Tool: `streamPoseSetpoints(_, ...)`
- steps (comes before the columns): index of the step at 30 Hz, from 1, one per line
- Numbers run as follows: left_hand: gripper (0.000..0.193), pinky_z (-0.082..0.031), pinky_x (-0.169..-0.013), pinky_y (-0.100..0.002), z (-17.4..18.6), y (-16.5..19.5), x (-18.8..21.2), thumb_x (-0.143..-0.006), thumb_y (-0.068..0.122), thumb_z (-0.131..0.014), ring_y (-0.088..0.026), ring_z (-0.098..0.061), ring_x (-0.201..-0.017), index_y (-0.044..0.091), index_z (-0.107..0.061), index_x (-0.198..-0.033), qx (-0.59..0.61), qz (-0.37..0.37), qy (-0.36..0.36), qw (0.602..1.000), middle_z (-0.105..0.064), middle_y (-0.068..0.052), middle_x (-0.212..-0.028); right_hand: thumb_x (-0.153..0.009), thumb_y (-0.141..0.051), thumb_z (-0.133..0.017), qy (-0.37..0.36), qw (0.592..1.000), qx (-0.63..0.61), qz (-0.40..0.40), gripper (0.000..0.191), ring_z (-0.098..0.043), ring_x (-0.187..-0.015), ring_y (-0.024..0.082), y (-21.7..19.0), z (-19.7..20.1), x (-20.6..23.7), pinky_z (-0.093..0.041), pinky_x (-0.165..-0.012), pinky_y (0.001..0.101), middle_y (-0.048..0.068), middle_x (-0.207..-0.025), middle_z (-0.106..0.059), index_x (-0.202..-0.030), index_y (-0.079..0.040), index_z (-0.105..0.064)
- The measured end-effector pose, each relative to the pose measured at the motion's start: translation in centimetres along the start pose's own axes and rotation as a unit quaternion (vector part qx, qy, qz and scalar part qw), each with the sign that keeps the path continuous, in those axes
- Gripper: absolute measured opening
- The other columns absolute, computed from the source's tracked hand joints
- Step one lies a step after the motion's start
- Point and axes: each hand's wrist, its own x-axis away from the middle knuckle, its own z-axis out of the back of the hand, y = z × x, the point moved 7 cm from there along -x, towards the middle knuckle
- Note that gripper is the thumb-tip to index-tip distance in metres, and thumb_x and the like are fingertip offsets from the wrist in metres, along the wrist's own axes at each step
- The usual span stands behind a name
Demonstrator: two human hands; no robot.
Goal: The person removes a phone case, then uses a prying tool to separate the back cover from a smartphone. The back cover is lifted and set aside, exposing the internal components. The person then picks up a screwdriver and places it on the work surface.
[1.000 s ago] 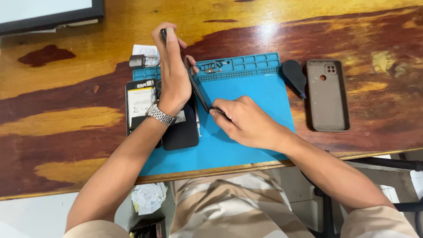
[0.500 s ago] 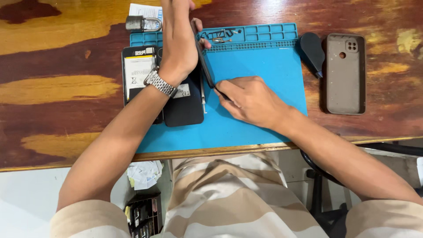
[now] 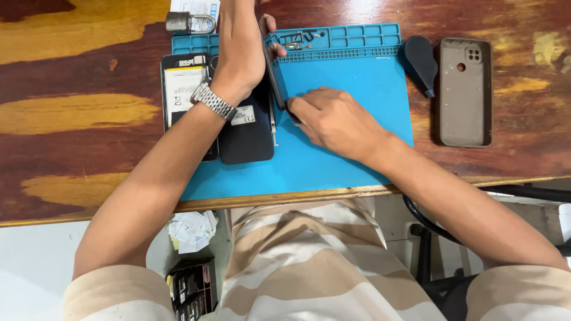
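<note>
Both hands (image 3: 241, 53) (image 3: 336, 119) grip an upright dark phone (image 3: 275, 77) over a blue mat (image 3: 357, 83).

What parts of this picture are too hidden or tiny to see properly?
Head view only:
- Left hand: fingertips cut off by the top edge.
- Thin panel it holds on edge: only its side shows; lower end hidden by right hand.
- Open phone: partly covered by the left forearm.
- Padlock: top cropped.
- Small parts in mat tray: too tiny to identify.
</note>
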Motion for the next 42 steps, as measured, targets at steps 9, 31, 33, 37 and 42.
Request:
streamPoseSetpoints(9, 0.035, -0.063, -0.089, -0.041, 0.0, 1.0, 1.5, -0.114, 0.041, -0.041, -0.020, -0.066, -0.100, 0.009, -0.047, -0.128, 0.048, -0.039, -0.018, 0.998, -0.055, -0.007, -0.117, -0.085, -0.011, -0.074, -0.039, 0.981, 0.179, -0.060, 0.016, -0.064, -0.081, 0.030, -0.6, -0.2, -0.7, -0.051, -0.075, 0.0444, 0.009, -0.083, -0.064, -0.093, -0.006, -0.061)
streamPoseSetpoints(31, 0.098, -0.045, -0.115, -0.043, -4.5, 9.9, 8.1, -0.088, 0.078, -0.049, -0.028, -0.059, -0.124, 0.004, -0.033, -0.150, 0.299, -0.209, 0.055, 0.929, -0.055, -0.010, -0.140, -0.112, -0.026, -0.046, 0.118, 0.741, -0.575, -0.326, 0.033, -0.068, -0.074, 0.021, 2.8, -0.7, 0.9, -0.057, -0.062, 0.0339, 0.012, -0.084, -0.068, -0.101, 0.002, -0.061)
streamPoseSetpoints(33, 0.093, -0.044, -0.115, -0.045, -5.3, 7.6, 5.5, -0.097, 0.078, -0.041, -0.029, -0.061, -0.124, -0.003, -0.041, -0.143, 0.408, -0.179, 0.021, 0.895, -0.058, -0.015, -0.134, -0.112, -0.027, -0.046, 0.173, 0.744, -0.547, -0.343, 0.034, -0.069, -0.073, 0.020, 4.2, -0.4, 0.8, -0.059, -0.062, 0.0340, 0.011, -0.085, -0.068, -0.098, 0.001, -0.061)
streamPoseSetpoints(37, 0.085, -0.047, -0.107, -0.041, -6.4, 4.9, 3.6, -0.112, 0.074, -0.031, -0.026, -0.064, -0.117, -0.006, -0.055, -0.131, 0.399, -0.254, -0.040, 0.880, -0.066, -0.016, -0.122, -0.111, -0.028, -0.046, 0.196, 0.713, -0.551, -0.388, 0.035, -0.063, -0.063, 0.017, 6.0, -0.8, 1.2, -0.052, -0.050, 0.0326, 0.009, -0.075, -0.063, -0.087, -0.004, -0.055)
streamPoseSetpoints(42, 0.069, -0.036, -0.116, -0.031, -4.1, 1.4, 2.3, -0.115, 0.061, -0.035, -0.016, -0.049, -0.130, -0.002, -0.050, -0.140, 0.313, -0.263, 0.154, 0.900, -0.055, -0.006, -0.140, -0.112, -0.031, -0.039, 0.201, 0.766, -0.455, -0.408, 0.044, -0.042, -0.043, 0.014, 6.7, -1.3, 1.6, -0.032, -0.039, 0.0303, 0.004, -0.055, -0.050, -0.076, -0.008, -0.048)
